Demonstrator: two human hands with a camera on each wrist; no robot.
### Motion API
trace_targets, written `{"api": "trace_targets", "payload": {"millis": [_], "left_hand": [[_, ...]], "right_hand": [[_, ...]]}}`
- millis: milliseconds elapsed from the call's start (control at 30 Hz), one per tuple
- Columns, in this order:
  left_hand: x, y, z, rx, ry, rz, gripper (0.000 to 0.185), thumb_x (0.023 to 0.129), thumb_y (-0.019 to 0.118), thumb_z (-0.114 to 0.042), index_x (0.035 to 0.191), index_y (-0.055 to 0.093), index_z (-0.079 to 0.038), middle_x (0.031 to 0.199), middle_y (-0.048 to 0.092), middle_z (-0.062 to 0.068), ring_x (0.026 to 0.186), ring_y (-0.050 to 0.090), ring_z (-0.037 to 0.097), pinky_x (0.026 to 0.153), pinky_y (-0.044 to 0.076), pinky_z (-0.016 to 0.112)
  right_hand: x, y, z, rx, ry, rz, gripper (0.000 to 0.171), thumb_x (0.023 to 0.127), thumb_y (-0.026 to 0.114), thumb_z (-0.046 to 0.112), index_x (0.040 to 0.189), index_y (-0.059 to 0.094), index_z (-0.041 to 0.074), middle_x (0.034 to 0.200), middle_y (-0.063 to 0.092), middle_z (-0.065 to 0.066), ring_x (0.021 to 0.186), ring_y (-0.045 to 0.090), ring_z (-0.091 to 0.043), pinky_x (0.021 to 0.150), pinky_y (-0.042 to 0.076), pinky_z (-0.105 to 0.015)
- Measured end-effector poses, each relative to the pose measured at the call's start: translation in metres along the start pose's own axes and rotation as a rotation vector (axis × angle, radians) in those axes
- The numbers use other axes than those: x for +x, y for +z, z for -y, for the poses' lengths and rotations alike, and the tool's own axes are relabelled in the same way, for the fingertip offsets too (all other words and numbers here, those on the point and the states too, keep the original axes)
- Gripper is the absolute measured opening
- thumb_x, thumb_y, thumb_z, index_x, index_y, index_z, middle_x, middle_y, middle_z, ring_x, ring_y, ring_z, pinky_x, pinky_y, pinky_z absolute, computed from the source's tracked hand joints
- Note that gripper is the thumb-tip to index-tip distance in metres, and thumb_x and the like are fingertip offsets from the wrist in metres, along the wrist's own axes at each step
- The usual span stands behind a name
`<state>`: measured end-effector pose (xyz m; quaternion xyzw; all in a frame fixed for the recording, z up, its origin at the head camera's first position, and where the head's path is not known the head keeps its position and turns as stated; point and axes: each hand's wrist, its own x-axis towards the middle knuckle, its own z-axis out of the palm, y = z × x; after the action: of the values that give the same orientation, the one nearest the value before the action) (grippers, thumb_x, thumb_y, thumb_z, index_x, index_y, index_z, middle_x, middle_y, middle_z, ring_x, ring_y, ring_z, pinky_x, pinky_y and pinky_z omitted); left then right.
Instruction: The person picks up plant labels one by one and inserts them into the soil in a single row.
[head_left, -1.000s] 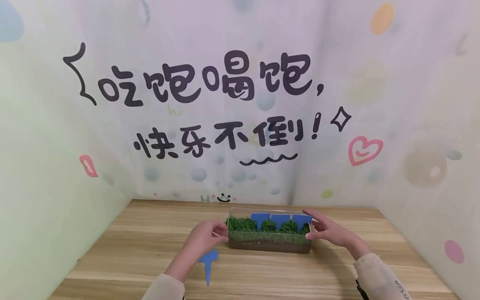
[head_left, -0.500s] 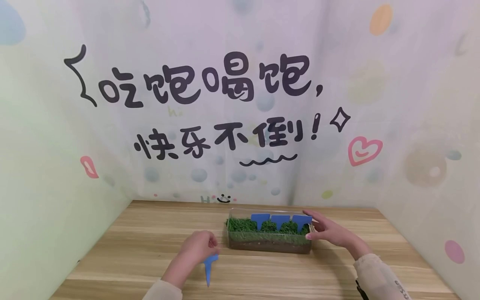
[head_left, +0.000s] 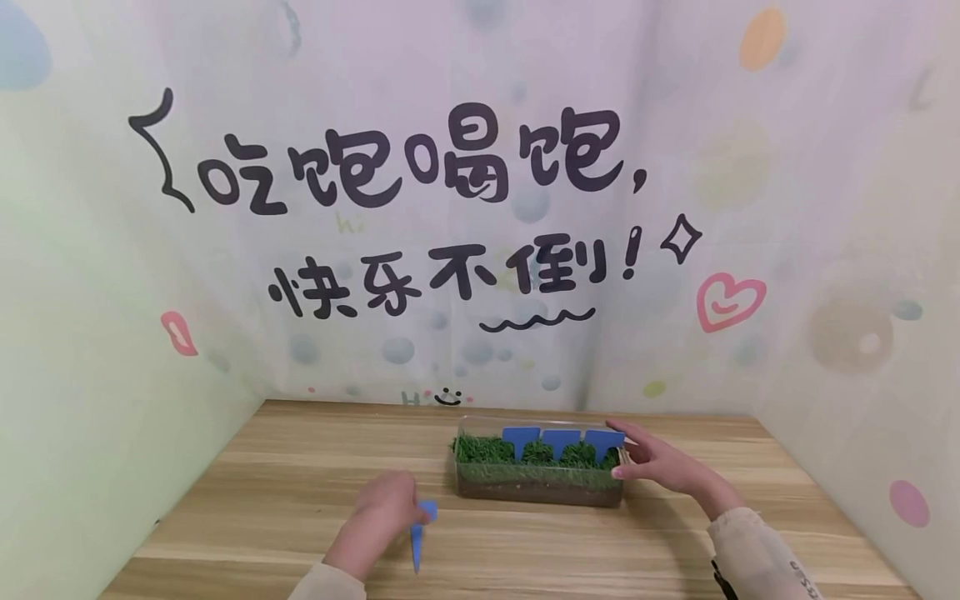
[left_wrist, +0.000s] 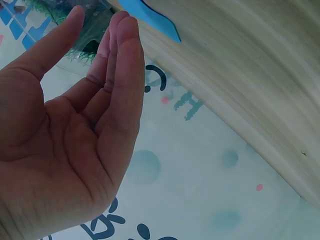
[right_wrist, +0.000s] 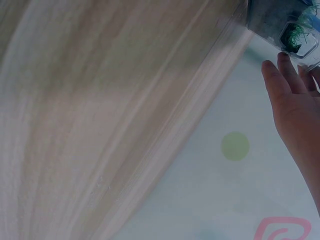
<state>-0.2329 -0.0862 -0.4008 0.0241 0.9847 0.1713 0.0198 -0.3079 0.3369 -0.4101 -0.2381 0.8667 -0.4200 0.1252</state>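
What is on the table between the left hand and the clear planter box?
In the head view, only bare wooden table lies between the left hand and the clear planter box. The loose blue plant label sits at the hand's fingertips, nearer the person.

Left hand (head_left: 386,500) low with fingers straight and together, right hand (head_left: 660,462) open, fingers extended forward.

Even, bright, diffuse light; shadows faint. Head view sharp, edges bowed. Both wrist views soft, table grain smeared.
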Motion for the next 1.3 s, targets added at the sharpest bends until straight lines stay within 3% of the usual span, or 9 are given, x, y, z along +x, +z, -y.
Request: {"api": "trace_targets", "payload": {"millis": [133,367,633,900,1033,1300], "left_hand": [[0.0,0.003,0.0,0.084,-0.035,0.01,0.049,0.076,0.086,-0.032,0.055,0.044,-0.015,0.056,0.038,-0.004,0.053,0.037,0.011,0.049,0.031,0.023],[0.003,0.009,0.0,0.198,-0.051,0.003,0.042,0.067,0.09,-0.036,0.065,0.056,-0.011,0.063,0.052,0.002,0.058,0.048,0.015,0.054,0.044,0.027],[0.003,0.013,0.0,0.255,-0.059,0.005,0.032,0.069,0.09,-0.027,0.076,0.067,-0.007,0.066,0.058,0.003,0.059,0.053,0.016,0.057,0.049,0.029],[0.002,0.013,-0.001,0.256,-0.055,0.006,0.025,0.067,0.089,-0.013,0.082,0.071,-0.004,0.068,0.062,0.007,0.058,0.054,0.017,0.056,0.049,0.03],[0.002,0.015,0.001,0.242,-0.046,0.022,0.018,0.072,0.084,-0.009,0.082,0.07,-0.004,0.066,0.059,0.005,0.057,0.052,0.016,0.053,0.045,0.027],[0.004,0.016,0.007,0.122,-0.034,0.081,0.018,0.074,0.08,-0.007,0.072,0.063,-0.006,0.066,0.053,0.004,0.057,0.047,0.014,0.052,0.038,0.024]], "right_hand": [[0.0,0.0,0.0,-0.001,0.006,0.002,0.086,0.096,0.067,0.023,0.159,0.013,0.002,0.163,0.002,-0.032,0.145,0.014,-0.06,0.115,0.024,-0.066],[0.001,0.0,0.0,0.0,0.004,-0.001,0.086,0.096,0.067,0.023,0.159,0.013,0.003,0.163,0.003,-0.032,0.145,0.015,-0.059,0.115,0.025,-0.065],[0.0,0.0,0.0,-0.004,0.005,0.002,0.086,0.096,0.067,0.023,0.159,0.013,0.003,0.163,0.002,-0.032,0.145,0.014,-0.059,0.115,0.025,-0.066],[0.0,0.0,0.001,-0.008,0.007,0.0,0.086,0.096,0.068,0.024,0.16,0.014,0.004,0.163,0.003,-0.031,0.145,0.015,-0.059,0.115,0.025,-0.065],[-0.001,0.001,0.001,-0.005,0.005,-0.003,0.086,0.096,0.068,0.023,0.159,0.014,0.004,0.163,0.003,-0.032,0.145,0.015,-0.059,0.115,0.025,-0.065],[0.0,0.001,0.0,-0.007,-0.002,-0.006,0.087,0.095,0.069,0.024,0.159,0.015,0.002,0.163,0.002,-0.032,0.144,0.015,-0.06,0.115,0.024,-0.066]]}}
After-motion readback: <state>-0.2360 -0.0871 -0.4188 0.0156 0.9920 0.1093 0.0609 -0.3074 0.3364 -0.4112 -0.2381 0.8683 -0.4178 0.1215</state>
